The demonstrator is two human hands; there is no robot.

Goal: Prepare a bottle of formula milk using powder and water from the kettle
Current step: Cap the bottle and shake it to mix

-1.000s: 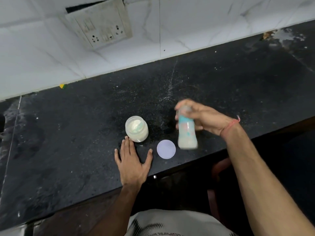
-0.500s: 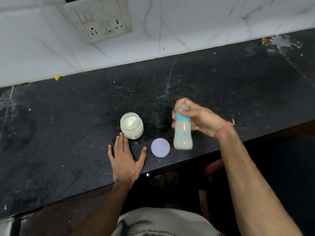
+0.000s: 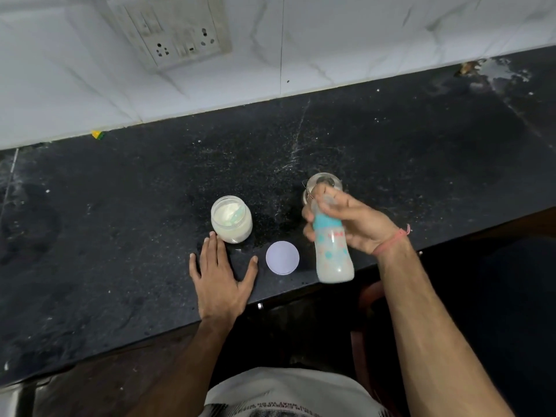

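My right hand [image 3: 358, 222] grips a baby bottle [image 3: 332, 251] around its neck, above the counter's front edge. The bottle has a teal collar, a clear cap on top and whitish milk in its lower half; it is tilted and slightly blurred. An open glass jar of white formula powder [image 3: 231, 219] with a pale green scoop inside stands on the black counter [image 3: 120, 206]. My left hand [image 3: 221, 275] lies flat on the counter, fingers spread, a fingertip close to the jar's base. The jar's round white lid [image 3: 282, 257] lies flat between my hands.
A white tiled wall with a switch and socket plate [image 3: 174, 28] backs the counter. A small yellow-green scrap [image 3: 97, 134] lies at the wall joint on the left. White residue [image 3: 496, 73] marks the far right corner. No kettle is in view.
The bottle has shifted in my right hand, its base swinging toward the counter edge and its cap now showing above my fingers. My left hand stays flat by the jar.
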